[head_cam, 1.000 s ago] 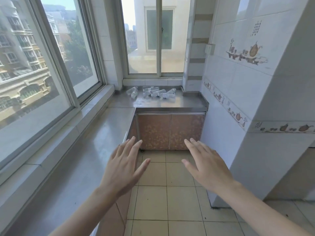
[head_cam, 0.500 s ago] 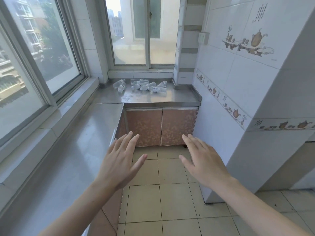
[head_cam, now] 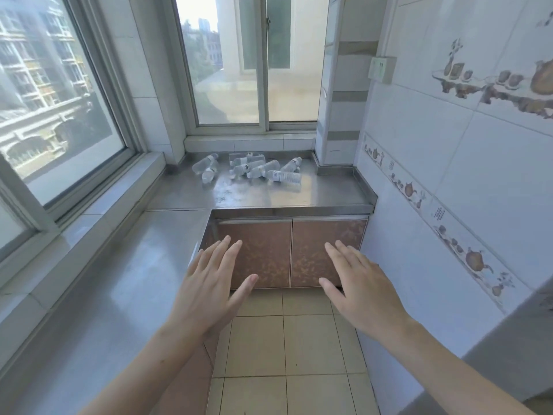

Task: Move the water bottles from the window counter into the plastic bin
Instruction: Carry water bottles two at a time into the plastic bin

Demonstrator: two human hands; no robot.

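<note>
Several clear water bottles [head_cam: 254, 170] lie on their sides in a loose heap on the steel window counter [head_cam: 287, 197], under the far window. One bottle with a white label [head_cam: 284, 177] lies nearest the counter's front. My left hand [head_cam: 209, 289] and my right hand [head_cam: 359, 286] are held out in front of me, palms down, fingers spread, holding nothing. Both hang over the floor, well short of the bottles. No plastic bin is in view.
A long steel counter [head_cam: 119, 289] runs along the left under a big window. Brown cabinet doors [head_cam: 290, 253] close the space below the far counter. A white tiled wall [head_cam: 449, 175] stands on the right. Beige floor tiles [head_cam: 284, 348] lie between.
The view has moved closer to the far counter, so the bottles look larger and lower in frame. Both hands stay open and spread in the same pose.
</note>
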